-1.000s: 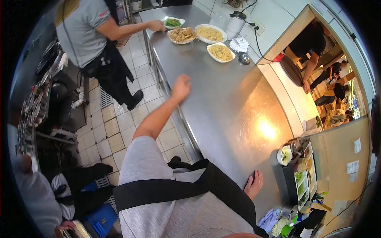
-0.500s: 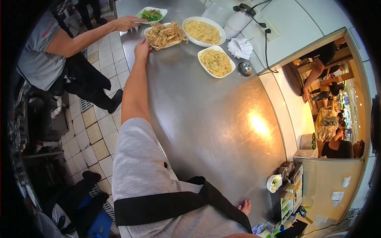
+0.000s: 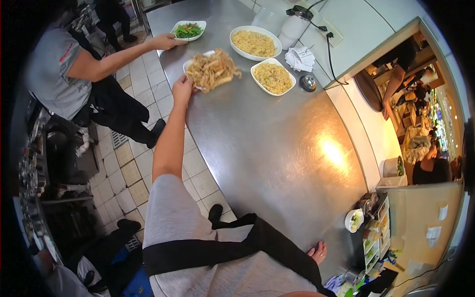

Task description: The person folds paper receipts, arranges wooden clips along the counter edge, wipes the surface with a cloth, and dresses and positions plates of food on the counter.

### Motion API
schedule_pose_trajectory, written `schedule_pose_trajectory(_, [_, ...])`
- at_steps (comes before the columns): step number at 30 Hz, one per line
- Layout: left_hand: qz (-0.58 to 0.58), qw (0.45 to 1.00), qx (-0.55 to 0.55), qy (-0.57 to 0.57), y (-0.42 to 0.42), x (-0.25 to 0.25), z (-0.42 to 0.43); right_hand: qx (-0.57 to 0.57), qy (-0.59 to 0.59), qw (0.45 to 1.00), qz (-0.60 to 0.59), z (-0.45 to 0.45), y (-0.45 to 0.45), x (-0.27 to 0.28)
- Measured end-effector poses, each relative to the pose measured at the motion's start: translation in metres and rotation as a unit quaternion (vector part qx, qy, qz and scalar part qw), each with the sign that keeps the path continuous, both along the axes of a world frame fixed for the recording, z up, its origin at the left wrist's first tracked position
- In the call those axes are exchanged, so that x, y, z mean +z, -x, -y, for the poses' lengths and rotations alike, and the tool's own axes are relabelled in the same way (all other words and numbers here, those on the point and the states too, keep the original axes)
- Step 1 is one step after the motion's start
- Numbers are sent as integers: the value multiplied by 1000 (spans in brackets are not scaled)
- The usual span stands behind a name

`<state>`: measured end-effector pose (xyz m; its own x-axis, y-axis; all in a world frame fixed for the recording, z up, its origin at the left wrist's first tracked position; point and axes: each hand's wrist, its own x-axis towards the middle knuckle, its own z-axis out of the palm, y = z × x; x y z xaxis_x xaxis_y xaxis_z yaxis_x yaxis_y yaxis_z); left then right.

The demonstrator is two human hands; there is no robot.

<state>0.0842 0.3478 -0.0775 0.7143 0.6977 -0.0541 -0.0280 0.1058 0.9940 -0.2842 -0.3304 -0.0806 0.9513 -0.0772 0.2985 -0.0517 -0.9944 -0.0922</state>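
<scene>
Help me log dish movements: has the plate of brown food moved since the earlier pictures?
Yes: the plate of brown food has moved toward the camera wearer, judged against the silver bell; the left hand grips its edge.

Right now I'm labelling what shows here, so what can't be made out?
In the head view:
Left hand: some fingers are hidden beneath the white dish.
Dish's inside: mostly covered by heaped brown food.
Right hand: the palm's underside is turned away, against the table.
Paper slips: any writing is too small.
Far-off people through the hatch: small and blurred.
</scene>
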Motion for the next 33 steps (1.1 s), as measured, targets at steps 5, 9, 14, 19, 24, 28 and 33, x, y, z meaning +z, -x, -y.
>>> schedule_pose_trajectory(5, [-16, 989, -132, 61, 88, 6, 77, -5, -3, 1000, -8, 2, 2, 1])
schedule_pose_trajectory(9, [-55, 962, -249, 101, 157, 14, 168, -32, -23, 999, 24, -8, -1, 7])
schedule_pose_trajectory(14, [-64, 902, -403, 143, 228, 10, 296, -44, -100, 992, 58, -7, 3, 13])
schedule_pose_trajectory(19, [-72, 826, -552, 86, 288, -4, 414, -146, -442, 881, 85, 10, 34, 14])
schedule_pose_trajectory(24, [-98, 727, -650, 196, 333, 8, 476, -181, -553, 791, 186, 64, 76, 11])
schedule_pose_trajectory(28, [-58, 831, -498, 240, 314, -6, 463, -220, -515, 794, 237, 119, 141, 5])
schedule_pose_trajectory(33, [15, 973, -173, 154, 259, 4, 387, -275, -555, 732, 284, 146, 185, 14])
